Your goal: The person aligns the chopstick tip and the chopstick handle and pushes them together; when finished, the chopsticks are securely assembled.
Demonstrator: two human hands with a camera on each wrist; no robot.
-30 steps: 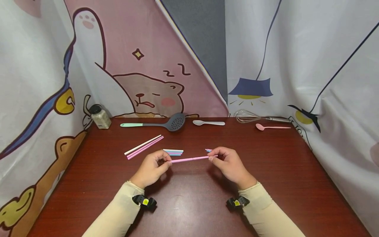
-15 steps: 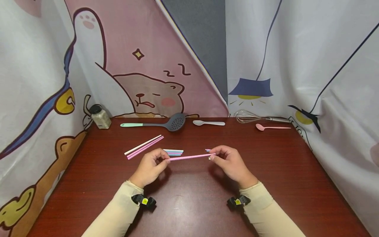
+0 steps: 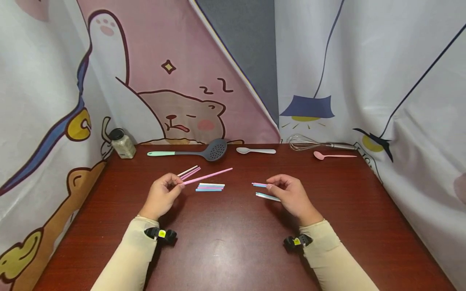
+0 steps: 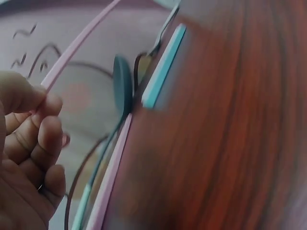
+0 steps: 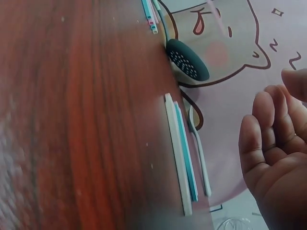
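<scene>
From where I stand, the person's left hand [image 3: 162, 197] is pinching one end of a pink stick [image 3: 207, 176] between thumb and fingertips, holding it above the dark red-brown table [image 3: 225, 250], with its free end slanting up and away to the right. Past that hand, and partly hidden by it, lie a white stick [image 3: 187, 171] and some more pink ones. Just in front of the raised stick, a small bundle of white, blue and pink sticks [image 3: 210, 187] lies side by side. The right hand [image 3: 293, 198] grasps nothing: its fingers are loosely bent, the thumb apart from them, above a pink-and-blue group of sticks [image 3: 259, 184] and a white and light-blue pair [image 3: 268, 197], both partly covered from the head view. Along the back edge I see a dark-lidded jar [image 3: 123, 145], a slotted ladle [image 3: 216, 150] with a mint handle, a pale spoon [image 3: 256, 150], a wire whisk [image 3: 309, 143] and, just in front of the whisk, a pink spoon [image 3: 335, 156].
</scene>
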